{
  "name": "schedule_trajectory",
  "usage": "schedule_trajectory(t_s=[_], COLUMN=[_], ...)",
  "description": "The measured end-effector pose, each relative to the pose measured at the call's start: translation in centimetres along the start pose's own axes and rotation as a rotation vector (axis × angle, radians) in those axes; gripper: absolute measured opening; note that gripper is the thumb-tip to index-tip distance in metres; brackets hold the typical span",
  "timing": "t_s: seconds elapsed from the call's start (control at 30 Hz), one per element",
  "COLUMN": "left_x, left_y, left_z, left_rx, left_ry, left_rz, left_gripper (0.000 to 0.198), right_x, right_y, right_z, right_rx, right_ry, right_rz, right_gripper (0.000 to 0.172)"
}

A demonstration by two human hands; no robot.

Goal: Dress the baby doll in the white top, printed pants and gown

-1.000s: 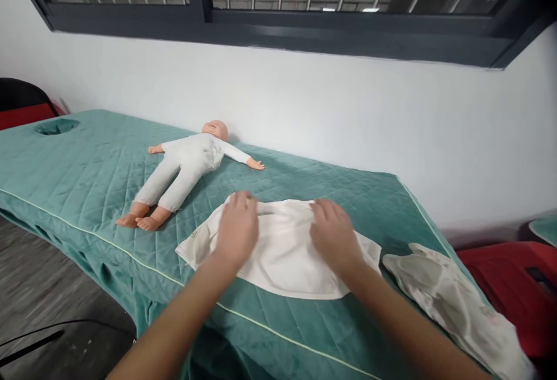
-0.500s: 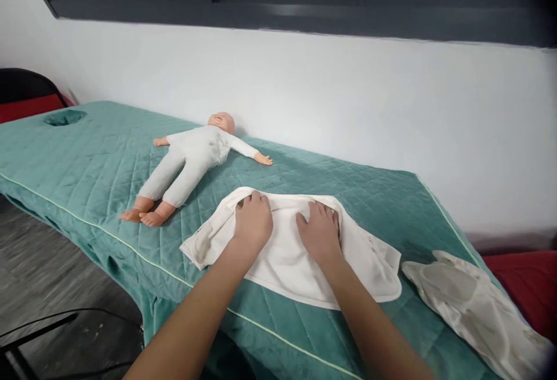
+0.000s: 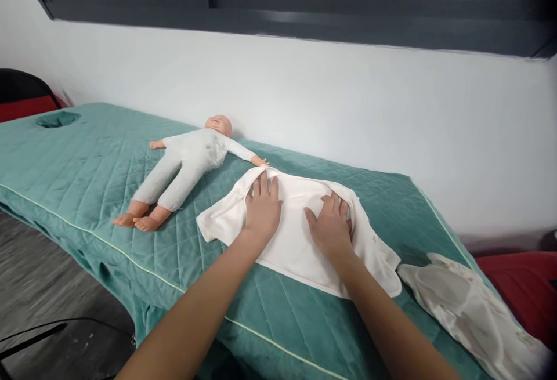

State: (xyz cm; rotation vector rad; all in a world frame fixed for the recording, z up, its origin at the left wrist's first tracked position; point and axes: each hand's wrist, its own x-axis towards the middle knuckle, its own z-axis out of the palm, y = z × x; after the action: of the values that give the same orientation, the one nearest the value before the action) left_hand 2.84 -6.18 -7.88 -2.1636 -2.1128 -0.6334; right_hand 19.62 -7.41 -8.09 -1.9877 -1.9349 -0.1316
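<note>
A white baby garment lies spread on the green quilted bed cover in front of me. My left hand rests on its left part, fingers stretched out and tips against the folded upper edge. On the right part, my right hand has its thumb apart and its fingers loosely bent, partly tucked by the turned edge. Neither hand visibly grips the cloth. A baby doll in a pale grey bodysuit lies on its back to the left, its outstretched hand beside the garment's upper edge.
The green bed cover runs along a white wall below a dark window frame. A crumpled pale patterned cloth lies at the right. Red chairs stand beyond the bed's right end, with another chair far left.
The garment's upper left edge has shifted away from me, up towards the doll's hand, with my left hand. My left fingers have straightened out. My right hand has moved slightly right.
</note>
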Motion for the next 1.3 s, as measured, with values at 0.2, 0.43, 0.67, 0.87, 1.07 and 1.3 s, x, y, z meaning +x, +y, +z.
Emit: schedule_trajectory(t_s=[0.2, 0.43, 0.67, 0.87, 1.07, 1.3], left_x=[1.6, 2.2, 2.9, 2.5, 2.4, 2.2], left_y=[0.0, -0.3, -0.5, -0.9, -0.8, -0.4], left_z=[1.5, 1.7, 1.6, 2.4, 2.8, 2.4], left_rx=[0.017, 0.082, 0.086, 0.003, -0.092, -0.059], left_ry=[0.092, 0.065, 0.092, 0.081, -0.014, -0.026], left_rz=[0.063, 0.042, 0.099, 0.254, 0.429, 0.399], left_gripper=[0.047, 0.063, 0.068, 0.04, 0.033, 0.026], right_x=[2.3, 2.6, 2.7, 2.9, 3.0, 3.4], right_y=[1.9, 2.3, 2.7, 2.8, 2.8, 3.0], right_z=[0.7, 1.7, 2.0, 1.9, 1.8, 2.1], right_rx=[-0.103, -0.075, 0.017, 0.0, -0.039, -0.047], right_ry=[0.022, 0.024, -0.008, -0.028, -0.07, -0.132], right_rz=[-0.059, -0.094, -0.075, -0.125, -0.141, -0.11], right_gripper=[0.068, 0.071, 0.065, 0.062, 0.057, 0.052])
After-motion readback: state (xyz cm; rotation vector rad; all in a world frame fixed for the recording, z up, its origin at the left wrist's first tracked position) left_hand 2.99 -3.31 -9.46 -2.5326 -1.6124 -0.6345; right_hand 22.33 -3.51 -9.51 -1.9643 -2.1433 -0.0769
